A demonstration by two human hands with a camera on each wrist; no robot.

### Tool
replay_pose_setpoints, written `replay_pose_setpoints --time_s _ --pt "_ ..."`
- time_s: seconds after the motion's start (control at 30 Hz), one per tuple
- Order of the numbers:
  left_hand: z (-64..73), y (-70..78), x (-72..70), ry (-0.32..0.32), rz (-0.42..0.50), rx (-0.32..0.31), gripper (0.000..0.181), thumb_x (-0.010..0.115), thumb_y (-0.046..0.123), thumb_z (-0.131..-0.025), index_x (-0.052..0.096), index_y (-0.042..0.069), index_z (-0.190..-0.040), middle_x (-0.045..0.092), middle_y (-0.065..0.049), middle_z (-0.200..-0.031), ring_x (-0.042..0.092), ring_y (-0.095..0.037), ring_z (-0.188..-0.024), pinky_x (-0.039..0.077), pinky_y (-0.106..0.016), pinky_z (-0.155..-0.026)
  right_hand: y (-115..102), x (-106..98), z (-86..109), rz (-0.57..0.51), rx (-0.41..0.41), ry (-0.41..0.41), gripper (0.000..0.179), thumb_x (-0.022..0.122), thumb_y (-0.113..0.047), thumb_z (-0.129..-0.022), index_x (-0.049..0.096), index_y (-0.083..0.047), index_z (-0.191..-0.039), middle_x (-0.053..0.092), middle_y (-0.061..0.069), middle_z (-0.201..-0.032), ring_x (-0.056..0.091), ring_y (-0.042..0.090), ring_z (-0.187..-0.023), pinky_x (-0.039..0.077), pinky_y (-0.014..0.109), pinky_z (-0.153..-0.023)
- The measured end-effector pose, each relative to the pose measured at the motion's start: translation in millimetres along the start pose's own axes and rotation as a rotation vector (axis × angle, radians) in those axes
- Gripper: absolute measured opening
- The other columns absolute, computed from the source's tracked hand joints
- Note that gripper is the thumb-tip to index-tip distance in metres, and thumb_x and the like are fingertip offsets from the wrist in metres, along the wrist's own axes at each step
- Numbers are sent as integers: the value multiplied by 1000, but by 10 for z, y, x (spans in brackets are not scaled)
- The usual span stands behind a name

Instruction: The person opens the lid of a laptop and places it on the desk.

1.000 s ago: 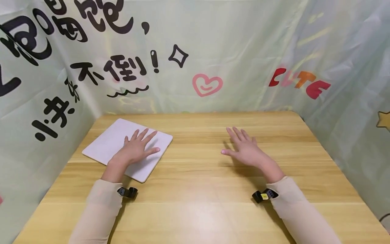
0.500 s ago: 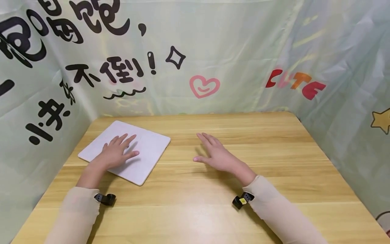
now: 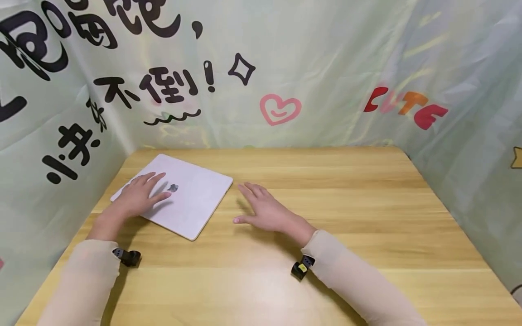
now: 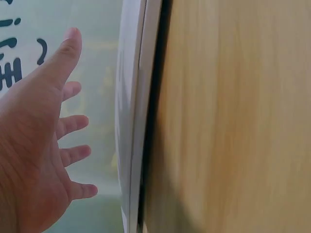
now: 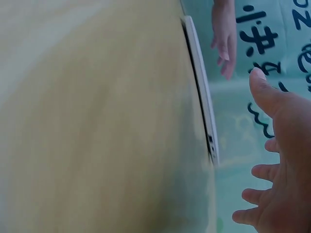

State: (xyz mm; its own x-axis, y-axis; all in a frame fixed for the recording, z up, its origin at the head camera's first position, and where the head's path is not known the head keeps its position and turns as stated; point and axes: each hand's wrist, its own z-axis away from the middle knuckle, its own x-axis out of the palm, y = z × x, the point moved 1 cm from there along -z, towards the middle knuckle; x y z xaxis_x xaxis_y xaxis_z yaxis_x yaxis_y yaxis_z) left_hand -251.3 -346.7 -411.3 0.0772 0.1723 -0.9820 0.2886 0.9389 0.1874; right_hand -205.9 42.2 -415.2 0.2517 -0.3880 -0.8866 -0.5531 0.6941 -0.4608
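Note:
A closed silver laptop (image 3: pixel 200 194) with a dark apple logo lies askew on the left half of the table. Above its left part hovers my left hand (image 3: pixel 136 197), fingers spread and holding nothing. The left wrist view shows a gap between that hand (image 4: pixel 39 126) and the laptop's edge (image 4: pixel 133 116). My right hand (image 3: pixel 267 210) is over the table just right of the laptop, fingers extended and nothing in its grasp. Seen from the right wrist, the laptop's thin side with ports (image 5: pixel 200 82) lies flat beyond the hand (image 5: pixel 286 145).
The wooden table (image 3: pixel 261 280) meets a pale green printed cloth (image 3: pixel 326 54) at the back and both sides. Each wrist carries a small black camera, one at the left cuff (image 3: pixel 128 257) and one at the right cuff (image 3: pixel 302 267).
My left hand has moved left across the laptop, uncovering its logo. The right hand has come left, much nearer the laptop's right edge. The laptop stays in place on the table.

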Motion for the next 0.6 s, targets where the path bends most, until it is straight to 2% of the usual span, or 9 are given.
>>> replay_pose_setpoints --time_s 0.3,0.6 --pt "-3 -314 27 -21 -3 -39 83 47 60 -97 27 1 -152 24 -36 -149 20 -57 -134 16 -69 -107 -240 176 -213 70 -66 -56 93 54 -65 -89 15 -18 -158 17 15 -160 19 36 -145 18 45 -117" --pt "-27 -446 25 -73 40 -85 83 42 61 -98 25 0 -152 17 -39 -149 14 -60 -134 13 -70 -107 -420 331 -436 141 -109 -98 91 49 -68 -90 17 -19 -158 19 13 -160 17 30 -147 10 39 -119"
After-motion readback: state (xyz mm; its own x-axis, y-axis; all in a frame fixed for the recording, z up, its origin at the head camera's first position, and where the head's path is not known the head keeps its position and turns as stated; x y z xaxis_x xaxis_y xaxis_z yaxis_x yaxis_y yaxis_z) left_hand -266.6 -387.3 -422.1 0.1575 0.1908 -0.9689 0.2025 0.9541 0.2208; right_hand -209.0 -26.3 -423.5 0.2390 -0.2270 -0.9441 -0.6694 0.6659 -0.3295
